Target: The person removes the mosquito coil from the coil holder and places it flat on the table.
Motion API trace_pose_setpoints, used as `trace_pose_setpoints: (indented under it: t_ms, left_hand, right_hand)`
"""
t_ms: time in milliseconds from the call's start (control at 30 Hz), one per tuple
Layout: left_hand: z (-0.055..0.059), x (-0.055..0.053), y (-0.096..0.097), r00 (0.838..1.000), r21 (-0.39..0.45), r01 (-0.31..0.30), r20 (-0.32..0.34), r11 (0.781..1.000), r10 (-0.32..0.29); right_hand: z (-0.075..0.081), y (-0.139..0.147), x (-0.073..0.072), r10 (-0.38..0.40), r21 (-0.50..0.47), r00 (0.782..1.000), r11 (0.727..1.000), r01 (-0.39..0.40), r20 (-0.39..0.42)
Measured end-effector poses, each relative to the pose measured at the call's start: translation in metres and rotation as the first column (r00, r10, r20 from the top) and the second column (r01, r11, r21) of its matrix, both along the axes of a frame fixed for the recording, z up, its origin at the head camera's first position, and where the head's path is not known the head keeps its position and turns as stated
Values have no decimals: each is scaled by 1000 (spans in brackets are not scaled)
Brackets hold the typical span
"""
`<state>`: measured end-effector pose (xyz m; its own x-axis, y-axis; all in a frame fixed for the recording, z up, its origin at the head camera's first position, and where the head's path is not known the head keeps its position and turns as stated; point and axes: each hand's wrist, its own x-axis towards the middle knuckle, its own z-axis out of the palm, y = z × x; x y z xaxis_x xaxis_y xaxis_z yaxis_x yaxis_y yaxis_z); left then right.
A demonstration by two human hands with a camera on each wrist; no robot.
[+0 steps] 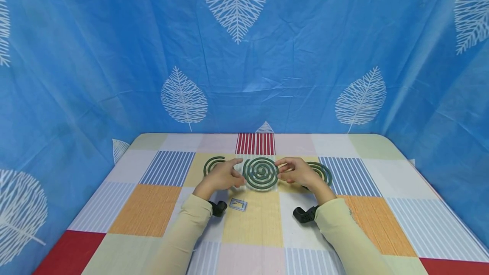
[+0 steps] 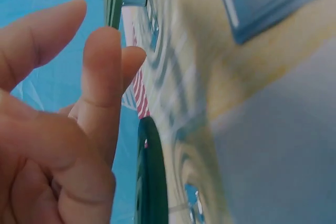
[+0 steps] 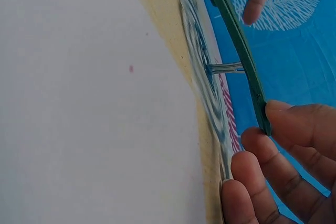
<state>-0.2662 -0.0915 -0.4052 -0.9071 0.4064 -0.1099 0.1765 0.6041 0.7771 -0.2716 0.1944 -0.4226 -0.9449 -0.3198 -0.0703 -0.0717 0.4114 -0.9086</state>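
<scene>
A green mosquito coil [image 1: 262, 172] is raised above the table on a thin metal stand, whose post [image 3: 226, 68] shows in the right wrist view. My right hand [image 1: 299, 171] pinches the coil's right edge between thumb and forefinger. By its left edge is my left hand [image 1: 223, 175], thumb and forefinger spread apart; in the left wrist view a fingertip [image 2: 102, 40] comes close to the rim, and contact is unclear. Another coil [image 1: 205, 169] lies partly hidden behind the left hand. Behind the right hand a third coil [image 1: 327, 172] is partly covered.
A flat metal coil stand [image 1: 238, 204] lies on the patchwork tablecloth [image 1: 252, 228], nearer to me than the middle coil. Behind the table hangs a blue curtain [image 1: 290, 58] with white leaf prints. Black wrist devices [image 1: 304, 214] sit under both wrists.
</scene>
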Motion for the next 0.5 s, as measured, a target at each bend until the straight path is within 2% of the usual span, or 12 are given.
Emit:
trace_pose_setpoints:
  t_ms: [167, 500]
  left_hand:
    - [-3, -1, 2, 1000, -1, -16, 10, 1000, 16]
    - [-5, -2, 5, 1000, -6, -8, 19, 1000, 8]
  right_hand:
    - [0, -1, -1, -4, 0, 1000, 1000, 4, -4]
    - [1, 3, -2, 12, -40, 1000, 999, -12, 11]
